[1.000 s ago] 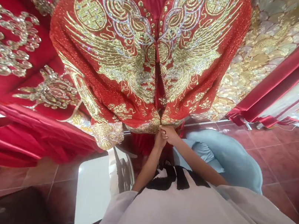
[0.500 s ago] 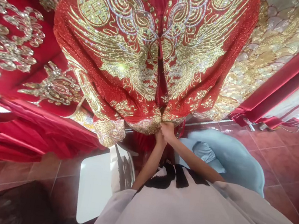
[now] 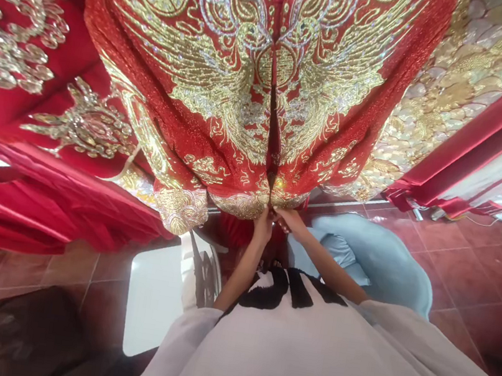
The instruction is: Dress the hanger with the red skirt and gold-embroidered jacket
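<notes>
A red jacket (image 3: 236,161) with gold and silver embroidery hangs upright in front of me, its two front edges parted by a narrow dark gap. At the bottom of that gap, my left hand (image 3: 264,224) pinches the patterned gold hem on the left side. Just beside it, my right hand (image 3: 289,220) has its fingers closed at the lower corner of the right front edge. Any small fastener between the fingertips is too small to make out. The jacket's left cuff (image 3: 182,209) dangles above a white chair.
The white chair (image 3: 151,305) stands below left, and a light blue armchair (image 3: 391,259) below right. Red cloth with crystal ornaments (image 3: 93,127) lines the left. A gold sequinned garment (image 3: 455,86) hangs at right. Reddish tiles (image 3: 473,246) cover the floor.
My hands were bunched together at the hem and are now slightly apart, the left one a little further left. The jacket appears larger and nearer in view.
</notes>
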The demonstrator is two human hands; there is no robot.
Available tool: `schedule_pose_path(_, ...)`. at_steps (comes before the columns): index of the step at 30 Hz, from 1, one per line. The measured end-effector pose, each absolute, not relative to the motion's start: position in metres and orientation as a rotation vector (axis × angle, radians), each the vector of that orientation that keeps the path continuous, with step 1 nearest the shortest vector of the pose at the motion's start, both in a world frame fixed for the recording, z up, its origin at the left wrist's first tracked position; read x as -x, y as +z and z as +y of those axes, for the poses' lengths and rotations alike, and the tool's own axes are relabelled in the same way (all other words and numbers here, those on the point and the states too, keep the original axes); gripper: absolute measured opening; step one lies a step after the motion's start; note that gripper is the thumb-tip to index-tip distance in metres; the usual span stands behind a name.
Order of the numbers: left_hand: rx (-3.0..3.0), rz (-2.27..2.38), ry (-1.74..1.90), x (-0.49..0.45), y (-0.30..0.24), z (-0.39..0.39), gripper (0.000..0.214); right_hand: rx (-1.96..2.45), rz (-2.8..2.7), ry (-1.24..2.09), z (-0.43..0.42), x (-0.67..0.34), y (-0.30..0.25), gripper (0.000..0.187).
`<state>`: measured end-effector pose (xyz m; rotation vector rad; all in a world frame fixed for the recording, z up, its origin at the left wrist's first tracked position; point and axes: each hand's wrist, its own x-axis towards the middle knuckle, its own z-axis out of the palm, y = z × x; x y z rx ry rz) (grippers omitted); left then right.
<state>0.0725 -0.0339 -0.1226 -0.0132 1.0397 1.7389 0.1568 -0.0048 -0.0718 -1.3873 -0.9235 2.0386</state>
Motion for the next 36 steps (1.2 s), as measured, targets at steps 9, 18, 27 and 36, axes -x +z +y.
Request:
schedule_pose_path(9,-0.189,1.227,1.925,-0.076,-0.082,-0.065,0.034,1.003,-0.703,2.097,-0.019,-0.168,-0.062,0.038)
schedule_pose_path(18,-0.511,1.378,1.872,-0.08,-0.025,-0.086,0.024,0.875,-0.638,1.96,-0.043,-0.154,-0.001,0.027)
schedule_pose_path(27,-0.456,1.309,1.969,-0.09,-0.003,-0.095,0.035,0.964,-0.679,1.953,-0.052,-0.158,0.024,0.028)
schedule_pose_path(36,-0.448,1.353,1.994,-0.091,0.013,-0.092,0.038,1.039,-0.704,1.898,-0.059,-0.161,0.036,0.034)
